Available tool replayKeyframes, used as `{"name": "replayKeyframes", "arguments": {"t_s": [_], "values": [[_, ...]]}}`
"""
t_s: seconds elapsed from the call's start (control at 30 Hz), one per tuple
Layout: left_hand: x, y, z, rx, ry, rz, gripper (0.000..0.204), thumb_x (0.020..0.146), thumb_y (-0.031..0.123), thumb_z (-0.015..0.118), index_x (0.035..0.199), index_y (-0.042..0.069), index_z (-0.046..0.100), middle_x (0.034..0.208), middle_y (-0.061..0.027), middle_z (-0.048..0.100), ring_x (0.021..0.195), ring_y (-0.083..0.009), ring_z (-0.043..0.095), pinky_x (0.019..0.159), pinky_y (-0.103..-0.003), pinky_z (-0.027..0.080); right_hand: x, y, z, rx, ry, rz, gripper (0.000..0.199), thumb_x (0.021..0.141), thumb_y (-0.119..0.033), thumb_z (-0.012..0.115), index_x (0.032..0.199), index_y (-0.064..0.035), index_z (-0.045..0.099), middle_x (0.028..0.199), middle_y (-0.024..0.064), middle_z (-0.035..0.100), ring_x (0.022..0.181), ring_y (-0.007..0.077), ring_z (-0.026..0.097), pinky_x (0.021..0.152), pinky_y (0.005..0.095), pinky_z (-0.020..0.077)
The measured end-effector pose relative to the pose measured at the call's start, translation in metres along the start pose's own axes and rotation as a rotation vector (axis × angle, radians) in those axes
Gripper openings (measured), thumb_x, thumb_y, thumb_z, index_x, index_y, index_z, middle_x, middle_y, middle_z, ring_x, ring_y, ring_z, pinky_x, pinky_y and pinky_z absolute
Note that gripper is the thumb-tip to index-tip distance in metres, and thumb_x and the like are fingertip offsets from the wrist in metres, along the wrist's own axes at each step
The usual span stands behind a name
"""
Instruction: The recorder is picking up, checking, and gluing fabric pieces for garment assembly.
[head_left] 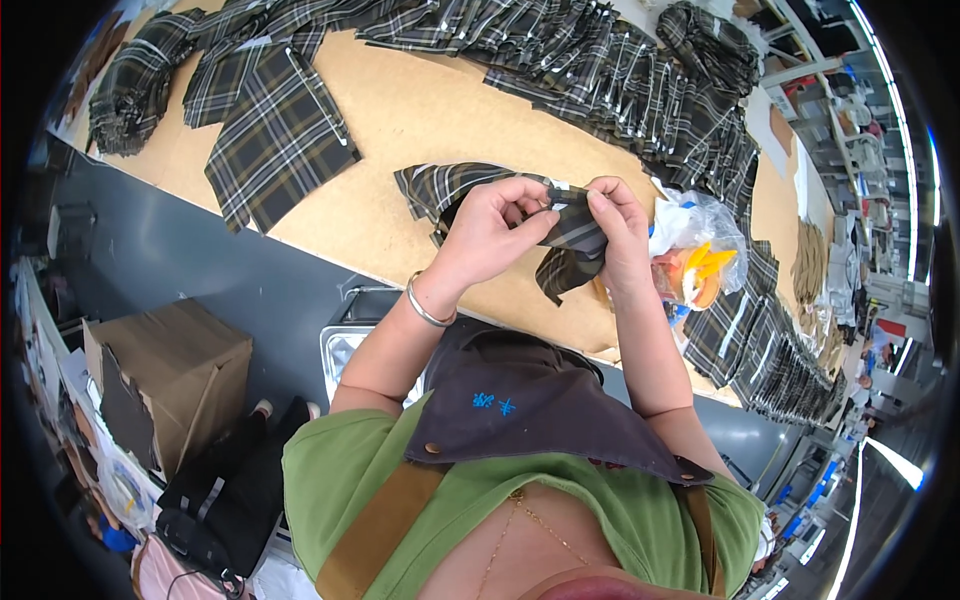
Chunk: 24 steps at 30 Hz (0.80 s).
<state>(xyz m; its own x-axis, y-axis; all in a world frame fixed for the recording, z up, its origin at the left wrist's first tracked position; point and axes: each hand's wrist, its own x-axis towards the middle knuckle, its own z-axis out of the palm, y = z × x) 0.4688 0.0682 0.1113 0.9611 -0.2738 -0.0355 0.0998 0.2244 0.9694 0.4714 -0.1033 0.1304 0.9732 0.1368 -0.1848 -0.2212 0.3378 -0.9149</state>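
A dark plaid cloth piece (580, 232) with white and tan stripes is held up over the near edge of the table. My left hand (490, 228) pinches its upper edge, fingers curled in. On the same edge, a little to the right, my right hand (622, 230) grips it between thumb and fingers. A small white tag or sticker (558, 205) shows on the cloth between my hands. The rest of the piece trails to the left behind my left hand, and a corner hangs below. Part of the cloth is hidden by my hands.
Another plaid piece (282, 140) lies flat on the tan table (400, 110) at left. Rows of folded plaid pieces (610, 80) line the far side. A clear plastic bag (715, 250) with orange and yellow contents sits by my right hand. A cardboard box (185, 375) stands on the floor at left.
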Motion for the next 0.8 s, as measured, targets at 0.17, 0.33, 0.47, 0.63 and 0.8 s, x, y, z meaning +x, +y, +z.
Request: {"name": "replayKeyframes", "arguments": {"t_s": [0.17, 0.33, 0.47, 0.63, 0.8], "values": [[-0.004, -0.001, -0.009, 0.115, 0.030, 0.064, 0.006, 0.078, 0.004, 0.062, 0.083, 0.001, 0.061, 0.065, 0.0070, 0.052, 0.054, 0.0023, 0.039, 0.046, -0.014, 0.030, 0.003, 0.007, 0.011, -0.027, 0.031, -0.018, 0.013, 0.081, -0.001, 0.057, 0.091, -0.0053, 0.049, 0.082, 0.0033, 0.058, 0.068, 0.0058, 0.054, 0.059, 0.0189, 0.0440], [-0.005, -0.002, -0.017, 0.016, 0.104, 0.083, 0.008, 0.080, 0.006, 0.060, 0.085, 0.001, 0.062, 0.067, 0.0053, 0.055, 0.056, 0.0017, 0.042, 0.047, -0.015, 0.032, 0.006, 0.012, 0.020, -0.075, 0.025, -0.100, 0.016, 0.081, 0.002, 0.057, 0.094, -0.0048, 0.050, 0.085, 0.0034, 0.057, 0.074, 0.0072, 0.054, 0.066, 0.0198, 0.0433], [0.017, -0.016, -0.061, 0.246, 0.390, 0.179, 0.013, 0.076, 0.015, 0.062, 0.083, 0.004, 0.065, 0.073, -0.0055, 0.061, 0.061, -0.0102, 0.054, 0.054, -0.022, 0.042, 0.044, 0.005, 0.026, -0.229, 0.058, -0.266, 0.016, 0.082, 0.000, 0.057, 0.095, -0.0055, 0.052, 0.086, 0.0010, 0.056, 0.075, 0.0067, 0.052, 0.069, 0.0195, 0.0419], [0.023, -0.083, -0.197, 1.109, 0.891, -0.060, 0.033, 0.070, 0.021, 0.066, 0.101, 0.013, 0.060, 0.108, -0.0058, 0.054, 0.104, -0.0263, 0.048, 0.085, -0.040, 0.040, 0.096, -0.066, 0.066, -0.167, 0.260, -0.777, 0.015, 0.084, -0.007, 0.057, 0.098, -0.0055, 0.052, 0.089, 0.0036, 0.056, 0.078, 0.0101, 0.054, 0.071, 0.0232, 0.0451], [0.003, -0.116, -0.247, 1.320, 0.894, -0.161, 0.026, 0.070, 0.021, 0.067, 0.095, 0.016, 0.061, 0.100, -0.0006, 0.054, 0.100, -0.0233, 0.049, 0.078, -0.040, 0.042, 0.128, -0.081, 0.064, -0.017, 0.335, -0.803, 0.015, 0.086, -0.009, 0.054, 0.099, -0.0021, 0.049, 0.093, 0.0095, 0.057, 0.081, 0.0164, 0.058, 0.071, 0.0295, 0.0518]]}}
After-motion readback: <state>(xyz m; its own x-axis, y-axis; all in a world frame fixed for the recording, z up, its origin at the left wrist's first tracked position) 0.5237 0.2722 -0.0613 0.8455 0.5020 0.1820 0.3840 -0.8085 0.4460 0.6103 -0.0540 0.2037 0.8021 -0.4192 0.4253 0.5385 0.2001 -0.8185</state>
